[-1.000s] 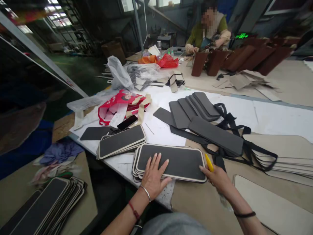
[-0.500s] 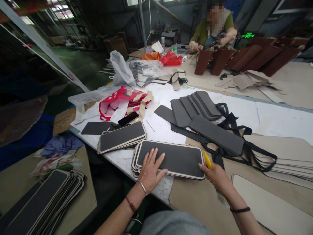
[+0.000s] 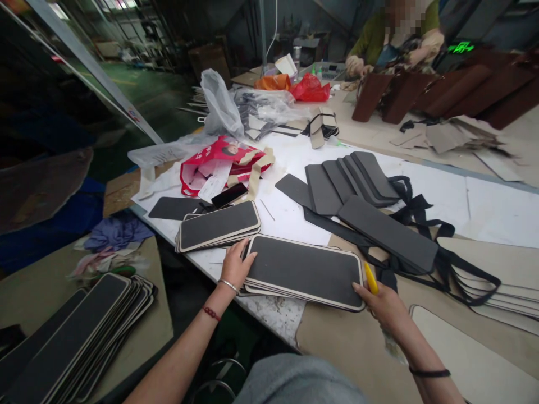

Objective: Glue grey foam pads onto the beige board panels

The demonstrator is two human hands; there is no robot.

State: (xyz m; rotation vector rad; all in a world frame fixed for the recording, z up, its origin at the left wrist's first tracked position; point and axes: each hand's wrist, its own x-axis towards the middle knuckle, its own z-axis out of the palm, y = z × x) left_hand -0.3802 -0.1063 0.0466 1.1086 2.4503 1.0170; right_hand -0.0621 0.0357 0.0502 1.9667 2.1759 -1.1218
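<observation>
A stack of dark rectangular panels with pale borders [image 3: 303, 269] lies in front of me on the table. At its left end, my left hand [image 3: 236, 264] is closed round the edge, thumb towards the top panel. My right hand [image 3: 379, 300] is wrapped round a tool with a yellow handle [image 3: 370, 278]; its lower end below the hand is too blurred to identify. That hand's thumb also touches the right end of the top panel. Just beyond my left hand sits a second stack of pale-bordered panels [image 3: 221, 225].
Plain dark panels [image 3: 387, 233] and black straps [image 3: 475, 280] lie to the right, near pale boards [image 3: 484, 353]. Behind are a phone [image 3: 229, 195], a red bag [image 3: 210, 168] and plastic bags. More panels [image 3: 71, 342] are stacked at lower left. A co-worker [image 3: 396, 39] sits across the table.
My left hand has moved from lying flat on top of the panels to gripping their left end. The stack's edges look more even. My right hand stays at the right end.
</observation>
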